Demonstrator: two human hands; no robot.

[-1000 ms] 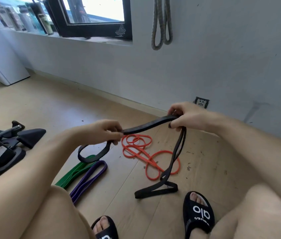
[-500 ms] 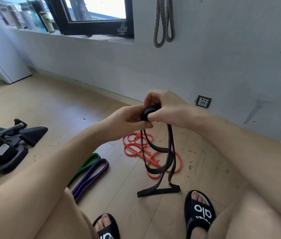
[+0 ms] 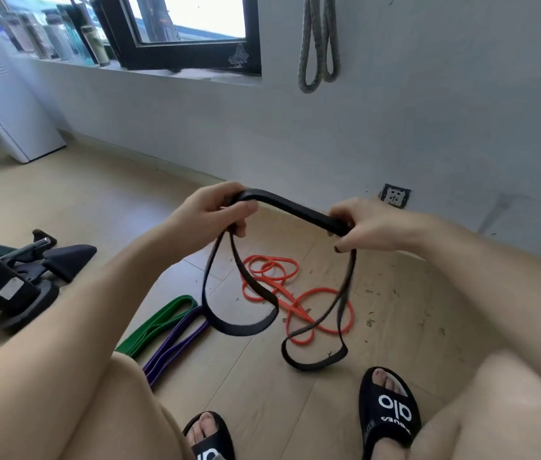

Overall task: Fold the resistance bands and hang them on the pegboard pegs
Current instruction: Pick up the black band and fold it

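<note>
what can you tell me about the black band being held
The black band is a flat, matte strap, rubbery by its look, doubled over. Both hands grip it: the left hand and the right hand hold a short stretch arched between them. Below each hand a loop hangs down in the air, in front of the orange band lying on the wooden floor.

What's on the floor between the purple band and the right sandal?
Head view: bare wood floor between the purple band and right sandal; the held black band dangles above it.
</note>
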